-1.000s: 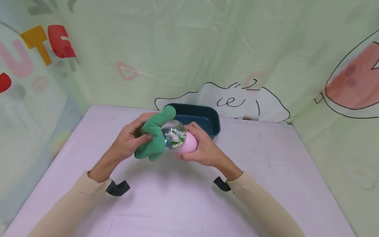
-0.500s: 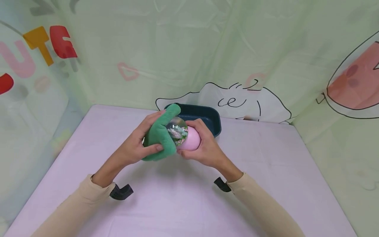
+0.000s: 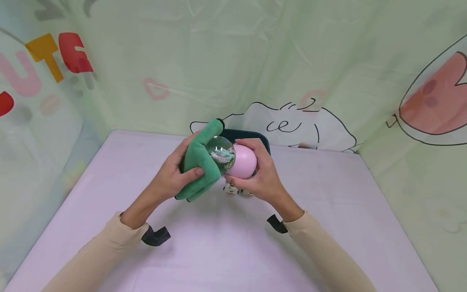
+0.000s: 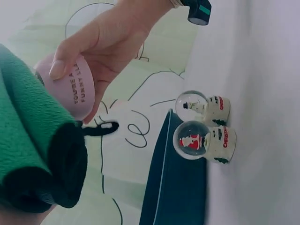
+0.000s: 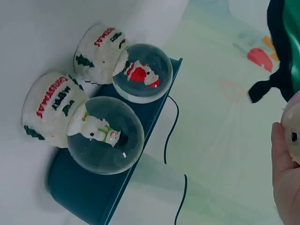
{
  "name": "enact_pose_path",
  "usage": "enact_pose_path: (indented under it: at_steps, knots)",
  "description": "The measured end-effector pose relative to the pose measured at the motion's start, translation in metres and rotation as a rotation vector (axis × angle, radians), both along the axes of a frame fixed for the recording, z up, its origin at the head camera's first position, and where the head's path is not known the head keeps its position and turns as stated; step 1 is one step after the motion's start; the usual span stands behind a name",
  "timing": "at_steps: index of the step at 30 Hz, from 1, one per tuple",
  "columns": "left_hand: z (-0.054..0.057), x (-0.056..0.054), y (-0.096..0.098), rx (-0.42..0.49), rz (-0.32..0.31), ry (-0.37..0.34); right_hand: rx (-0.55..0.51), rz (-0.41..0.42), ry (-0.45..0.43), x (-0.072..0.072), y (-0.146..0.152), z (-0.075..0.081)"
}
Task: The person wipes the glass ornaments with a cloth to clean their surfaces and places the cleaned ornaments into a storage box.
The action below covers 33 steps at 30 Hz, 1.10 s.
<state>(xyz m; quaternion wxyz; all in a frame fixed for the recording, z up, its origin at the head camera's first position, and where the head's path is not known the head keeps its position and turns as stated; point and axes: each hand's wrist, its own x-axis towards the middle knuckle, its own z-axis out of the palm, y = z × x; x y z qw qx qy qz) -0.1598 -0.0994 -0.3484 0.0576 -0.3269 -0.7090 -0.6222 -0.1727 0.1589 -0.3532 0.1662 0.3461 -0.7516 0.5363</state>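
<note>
Above the middle of the table, my right hand (image 3: 266,174) grips the pink base of a snow globe (image 3: 243,161), which lies tilted on its side. Its clear dome points left and shows pale, flower-like bits inside. My left hand (image 3: 166,178) holds a folded green cloth (image 3: 198,162) with black edging against the dome, thumb on top. The cloth covers part of the glass. Lettering on the pink snow globe (image 4: 77,89) shows in the left wrist view. Whether the cloth wraps the far side cannot be seen.
A dark blue bin (image 3: 251,134) stands behind the hands at the table's back edge. In front of it are two Christmas snow globes, one with a snowman (image 5: 101,129), one with a red-dressed figure (image 5: 140,75). A printed curtain (image 3: 219,61) hangs behind.
Both hands have shifted a little right, carrying the snow globe and the cloth. More of the pink base shows, and the two Christmas snow globes have come into sight beneath the right hand.
</note>
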Motion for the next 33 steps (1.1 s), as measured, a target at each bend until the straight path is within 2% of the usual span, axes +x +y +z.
enact_pose_path:
  at_steps: [5, 13, 19, 33]
  knots:
    - [0.000, 0.001, 0.003, 0.002, 0.007, -0.036, -0.005, -0.006, 0.091, -0.002, 0.002, 0.001]
    - [0.001, 0.000, 0.007, -0.005, 0.030, -0.050, -0.014, -0.015, 0.219, -0.009, 0.006, 0.002]
    - [0.002, 0.001, 0.009, 0.009, 0.042, -0.067, 0.069, -0.014, 0.342, -0.010, 0.009, 0.007]
    - [0.002, 0.000, 0.009, 0.032, 0.021, -0.099, 0.260, -0.126, 0.777, -0.014, 0.015, 0.012]
